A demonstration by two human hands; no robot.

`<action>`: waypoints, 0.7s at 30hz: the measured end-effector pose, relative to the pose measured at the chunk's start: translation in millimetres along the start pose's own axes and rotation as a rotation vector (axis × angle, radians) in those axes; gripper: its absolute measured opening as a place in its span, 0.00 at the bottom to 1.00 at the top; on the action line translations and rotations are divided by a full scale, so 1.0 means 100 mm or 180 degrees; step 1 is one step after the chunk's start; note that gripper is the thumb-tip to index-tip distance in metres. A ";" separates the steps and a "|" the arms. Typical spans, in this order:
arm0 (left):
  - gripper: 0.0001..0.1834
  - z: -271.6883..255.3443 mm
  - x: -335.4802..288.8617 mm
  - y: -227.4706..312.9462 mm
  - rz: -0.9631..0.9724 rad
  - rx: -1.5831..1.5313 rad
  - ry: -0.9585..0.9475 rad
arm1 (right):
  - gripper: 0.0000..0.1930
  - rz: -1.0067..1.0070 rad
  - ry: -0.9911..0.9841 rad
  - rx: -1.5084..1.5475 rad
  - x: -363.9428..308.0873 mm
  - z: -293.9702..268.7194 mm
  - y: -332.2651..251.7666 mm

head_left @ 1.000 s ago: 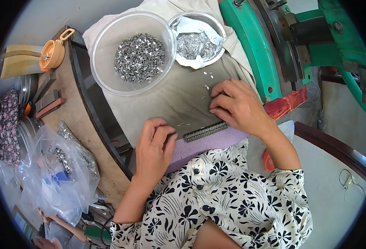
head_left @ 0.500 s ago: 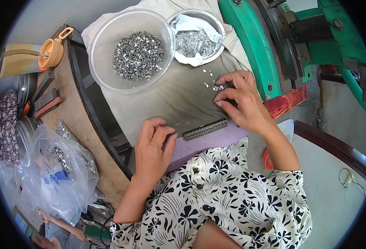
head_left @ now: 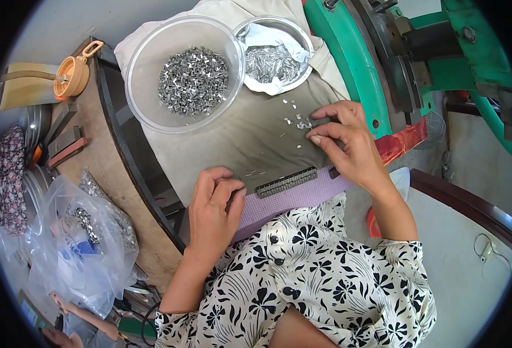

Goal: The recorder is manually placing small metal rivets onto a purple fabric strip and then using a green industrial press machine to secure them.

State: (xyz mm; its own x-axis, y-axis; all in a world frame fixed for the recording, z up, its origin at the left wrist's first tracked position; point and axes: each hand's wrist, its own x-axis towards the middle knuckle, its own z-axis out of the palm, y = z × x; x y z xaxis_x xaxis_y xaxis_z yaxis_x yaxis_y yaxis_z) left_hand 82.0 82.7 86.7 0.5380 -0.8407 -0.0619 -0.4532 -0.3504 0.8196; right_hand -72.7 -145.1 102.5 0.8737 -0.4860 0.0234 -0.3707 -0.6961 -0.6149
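My right hand (head_left: 351,142) hovers at the right of the cloth beside a small cluster of shiny metal bits (head_left: 303,124). Its thumb and index finger are pinched together; whatever lies between them is too small to make out. Near the front edge, a dark metal strip with a row of slots or small parts (head_left: 286,182) lies along a purple textured cloth (head_left: 267,207). My left hand (head_left: 214,200) rests just left of that strip, fingers curled, thumb and index tips close together. Any piece in that pinch is hidden. A few thin pins (head_left: 256,173) lie beside it.
A clear tub (head_left: 143,93) of small metal parts stands at the back, next to a metal bowl (head_left: 309,72) with a white liner and pins. A green machine (head_left: 357,69) borders the right. Plastic bags (head_left: 82,249) and an orange cup (head_left: 73,75) are at the left.
My right hand has shifted slightly to the right, and a single small metal bit now shows on the cloth below the cluster. My left hand and the metal strip stay about where they were.
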 end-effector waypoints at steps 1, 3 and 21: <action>0.08 0.00 0.00 0.00 -0.0008 0.0000 0.0002 | 0.05 0.0050 0.0148 -0.0061 -0.02 0.00 -0.01; 0.08 0.00 0.00 0.00 -0.0009 -0.0001 0.0000 | 0.06 -0.0022 0.0227 -0.0183 -0.04 0.02 -0.06; 0.08 0.02 0.01 0.00 0.0011 -0.0016 0.0028 | 0.09 -0.0855 -0.0111 -0.0217 -0.21 0.07 -0.25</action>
State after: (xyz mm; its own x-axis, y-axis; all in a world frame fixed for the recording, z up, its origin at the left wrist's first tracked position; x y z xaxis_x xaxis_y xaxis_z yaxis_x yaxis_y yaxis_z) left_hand 81.3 81.7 85.5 0.5427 -0.8382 -0.0541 -0.4514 -0.3454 0.8227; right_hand -79.6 -113.5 111.7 0.9534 -0.2615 0.1505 -0.1436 -0.8320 -0.5358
